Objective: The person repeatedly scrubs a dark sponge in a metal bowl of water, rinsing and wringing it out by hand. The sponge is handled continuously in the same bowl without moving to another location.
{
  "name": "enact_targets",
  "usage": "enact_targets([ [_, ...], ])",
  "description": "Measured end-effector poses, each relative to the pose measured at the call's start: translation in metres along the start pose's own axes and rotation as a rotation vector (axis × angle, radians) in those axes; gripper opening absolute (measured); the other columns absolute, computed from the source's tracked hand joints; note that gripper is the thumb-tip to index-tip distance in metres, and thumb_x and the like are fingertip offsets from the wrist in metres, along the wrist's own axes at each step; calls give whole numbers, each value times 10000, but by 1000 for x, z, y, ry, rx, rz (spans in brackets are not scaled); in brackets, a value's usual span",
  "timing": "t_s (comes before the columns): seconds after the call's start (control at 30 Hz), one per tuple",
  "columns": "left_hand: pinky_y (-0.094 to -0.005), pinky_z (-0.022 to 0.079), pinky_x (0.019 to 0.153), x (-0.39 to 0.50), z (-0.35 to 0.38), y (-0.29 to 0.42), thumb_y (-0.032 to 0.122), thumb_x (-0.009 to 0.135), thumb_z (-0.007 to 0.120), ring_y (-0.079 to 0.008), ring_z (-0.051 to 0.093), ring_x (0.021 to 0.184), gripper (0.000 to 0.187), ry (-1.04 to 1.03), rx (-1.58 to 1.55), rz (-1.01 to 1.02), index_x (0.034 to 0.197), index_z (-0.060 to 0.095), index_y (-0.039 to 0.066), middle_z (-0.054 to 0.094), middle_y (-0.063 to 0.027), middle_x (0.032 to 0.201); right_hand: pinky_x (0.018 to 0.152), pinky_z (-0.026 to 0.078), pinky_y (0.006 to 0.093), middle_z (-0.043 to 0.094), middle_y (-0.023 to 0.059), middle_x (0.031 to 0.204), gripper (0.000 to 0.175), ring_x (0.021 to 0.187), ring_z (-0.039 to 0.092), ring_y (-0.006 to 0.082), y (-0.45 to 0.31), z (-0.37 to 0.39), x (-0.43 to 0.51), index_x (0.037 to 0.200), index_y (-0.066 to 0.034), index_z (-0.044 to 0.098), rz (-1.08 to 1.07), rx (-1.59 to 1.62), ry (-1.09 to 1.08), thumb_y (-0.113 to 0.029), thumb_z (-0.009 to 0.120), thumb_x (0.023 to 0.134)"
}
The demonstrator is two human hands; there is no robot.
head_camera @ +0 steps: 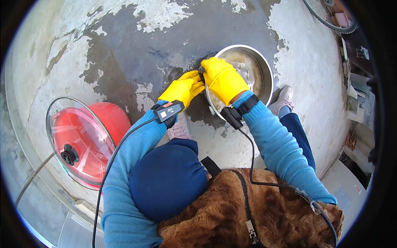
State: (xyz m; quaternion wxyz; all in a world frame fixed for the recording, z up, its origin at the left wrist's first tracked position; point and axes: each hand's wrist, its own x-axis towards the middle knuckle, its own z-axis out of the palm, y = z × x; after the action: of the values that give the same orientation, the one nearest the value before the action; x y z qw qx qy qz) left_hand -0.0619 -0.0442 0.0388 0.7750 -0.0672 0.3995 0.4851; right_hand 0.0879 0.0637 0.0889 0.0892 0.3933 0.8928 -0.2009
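Note:
Yellow rubber gloves cover both hands. My right hand (220,77) is closed on a dark object (201,74), too hidden to name, at the left rim of a round metal pot (268,74). Cloudy brownish water (245,66) lies in the pot. Just left of the rim, my left hand (183,87) has its fingers partly spread beside the dark object; whether it also grips it cannot be told. The pot's left wall is partly hidden by my right hand and the dark object.
A red plastic basin (116,119) stands at the left with a glass lid (83,136) leaning on it. A hose (34,173) runs beside it. The concrete floor (130,55) is wet in patches. A bicycle wheel (328,23) and stacked boards (356,102) are at the right.

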Motion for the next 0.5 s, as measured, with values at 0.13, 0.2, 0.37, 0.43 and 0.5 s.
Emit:
enact_targets([
  [0.13,-463,344,1295,-3,0,-3,96,1095,462,-380,428,1530,569,2,55,-7,1638,326,-7,386,-245,1669,991,555,457,724,197,1150,289,1113,687,402,1,-5,0,1229,-66,711,10,-35,36,-91,694,942],
  [0.2,-460,360,1285,-5,-1,-3,74,1092,445,-389,441,1519,560,4,50,-2,1633,331,-15,394,-248,1660,970,566,452,730,201,1135,268,1106,689,413,-3,-13,-2,1216,-55,718,126,-36,344,-85,684,952],
  [0.37,-461,362,1287,0,-3,-1,72,1096,429,-388,469,1497,544,16,27,-5,1627,342,-9,415,-239,1649,1029,557,444,729,190,1250,323,1169,686,384,-19,-15,-12,1307,-73,707,-37,-9,-135,-107,660,989],
  [0.43,-461,361,1288,0,-2,-2,77,1101,423,-390,469,1498,541,70,91,-34,1629,340,-9,413,-239,1651,1019,560,449,725,185,1254,329,1168,684,383,-19,-11,-13,1310,-78,707,-55,-41,-147,-103,661,985],
  [0.5,-468,328,1304,-1,-2,-2,120,1113,429,-395,448,1517,546,-24,35,1,1635,335,-5,371,-234,1685,1017,561,450,724,185,1240,329,1159,685,383,-12,-9,-7,1306,-80,707,82,-32,-21,-109,685,980],
])
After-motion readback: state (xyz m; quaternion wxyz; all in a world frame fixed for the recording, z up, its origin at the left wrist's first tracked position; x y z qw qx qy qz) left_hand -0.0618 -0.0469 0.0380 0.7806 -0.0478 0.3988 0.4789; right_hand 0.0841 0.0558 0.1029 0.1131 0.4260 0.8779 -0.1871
